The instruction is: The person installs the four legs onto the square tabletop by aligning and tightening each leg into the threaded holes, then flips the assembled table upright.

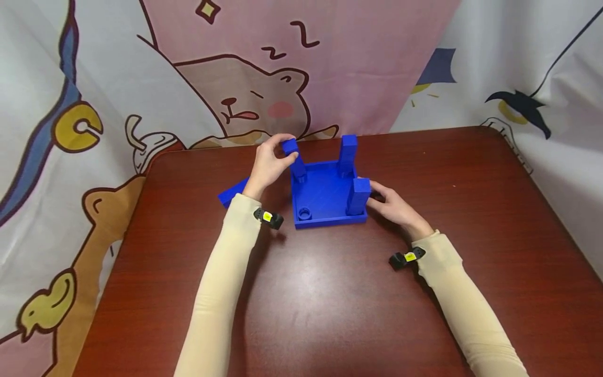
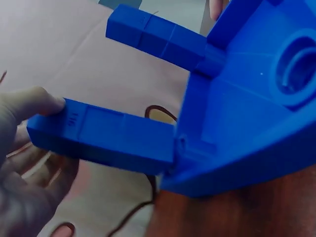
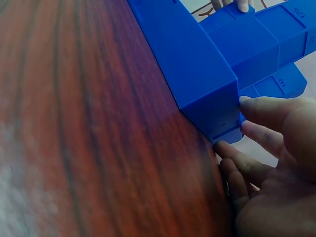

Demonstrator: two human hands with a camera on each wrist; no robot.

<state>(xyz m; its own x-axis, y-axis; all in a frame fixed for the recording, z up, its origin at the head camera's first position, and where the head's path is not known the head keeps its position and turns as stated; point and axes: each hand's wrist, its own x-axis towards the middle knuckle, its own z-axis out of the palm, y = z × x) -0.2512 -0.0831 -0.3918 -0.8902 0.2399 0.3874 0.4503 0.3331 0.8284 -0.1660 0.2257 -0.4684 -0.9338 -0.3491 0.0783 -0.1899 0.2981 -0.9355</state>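
At the blue tray (image 1: 325, 199), the left hand (image 1: 267, 165) pinched a square post (image 1: 298, 169); the right hand (image 1: 395, 208), fingers loosely extended, touched the tray.

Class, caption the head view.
Left hand grips a blue post at a corner of the tray; right hand touches the tray's side.

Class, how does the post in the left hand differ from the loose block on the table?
The post stands on end at the tray's far-left corner, while the block lies on the table, left of the tray. The left hand grips the post near its top; the block lies unheld. In the head view, the block is partly hidden at one end, whereas the post's base shows. Both are blue.
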